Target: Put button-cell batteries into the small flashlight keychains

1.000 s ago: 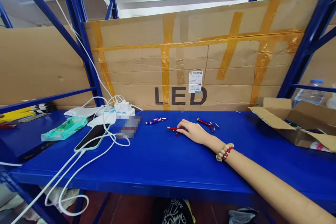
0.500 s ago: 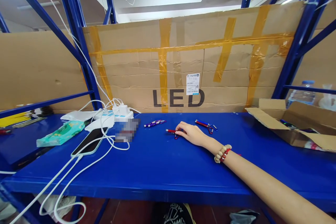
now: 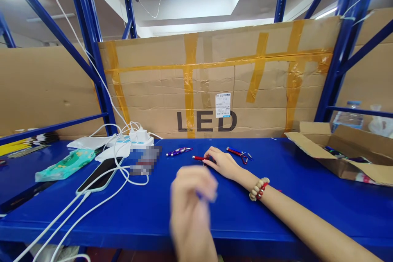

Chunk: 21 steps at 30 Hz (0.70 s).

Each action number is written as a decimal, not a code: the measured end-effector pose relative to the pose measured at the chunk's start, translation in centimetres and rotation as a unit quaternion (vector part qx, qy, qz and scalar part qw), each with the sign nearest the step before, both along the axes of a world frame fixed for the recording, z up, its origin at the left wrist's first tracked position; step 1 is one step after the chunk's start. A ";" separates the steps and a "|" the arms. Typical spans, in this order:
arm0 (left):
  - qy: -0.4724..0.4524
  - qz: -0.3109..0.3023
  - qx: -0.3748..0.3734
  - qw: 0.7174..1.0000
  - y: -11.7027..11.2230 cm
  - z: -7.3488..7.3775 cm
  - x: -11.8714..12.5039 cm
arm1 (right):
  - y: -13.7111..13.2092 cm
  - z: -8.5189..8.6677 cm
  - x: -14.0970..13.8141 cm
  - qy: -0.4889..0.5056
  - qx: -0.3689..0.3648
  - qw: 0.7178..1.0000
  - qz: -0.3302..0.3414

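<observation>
My right hand [image 3: 223, 162] rests on the blue shelf, closed. Its thumb and fingers pinch the end of a small red pen-shaped keychain [image 3: 199, 158] that points left. The fingers cover part of it. In front of it my left hand [image 3: 193, 200] hovers over the shelf, smeared by motion. Its fingers look bent, but I cannot see whether anything is between them. A purple pen-shaped keychain [image 3: 179, 152] lies to the left of the red one. Right of my right hand are a red pen-shaped keychain with a clip [image 3: 236, 152] and a blue one [image 3: 248, 156] beside it.
The blue shelf [image 3: 132, 213] carries a phone [image 3: 100, 175], white cables, a power strip [image 3: 141, 141] and a green packet [image 3: 66, 164] on the left. An open cardboard box [image 3: 334, 168] stands at the right. A tall taped cardboard sheet [image 3: 147, 98] closes the back.
My left hand has come into view from below, over the shelf's front. The right hand keeps its pinch on the red keychain. The camera view has tilted slightly upward.
</observation>
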<state>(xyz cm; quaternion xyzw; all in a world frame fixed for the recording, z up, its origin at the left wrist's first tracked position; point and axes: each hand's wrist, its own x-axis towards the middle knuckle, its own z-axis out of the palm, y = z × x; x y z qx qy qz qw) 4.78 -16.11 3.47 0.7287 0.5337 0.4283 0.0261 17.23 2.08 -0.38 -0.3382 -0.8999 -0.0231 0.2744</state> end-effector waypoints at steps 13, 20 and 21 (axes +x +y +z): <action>0.221 0.004 -0.065 0.973 19.7 -3.9 -3.9 | 1.9 -0.5 0.0 0.100 -0.056 0.991 -0.070; 0.240 -0.065 -0.043 0.968 19.5 -3.6 -3.6 | 3.1 -1.0 0.3 0.236 -0.138 0.959 -0.078; 0.245 -0.074 -0.040 0.966 19.4 -3.6 -3.7 | 3.2 -1.0 0.4 0.244 -0.141 0.956 -0.081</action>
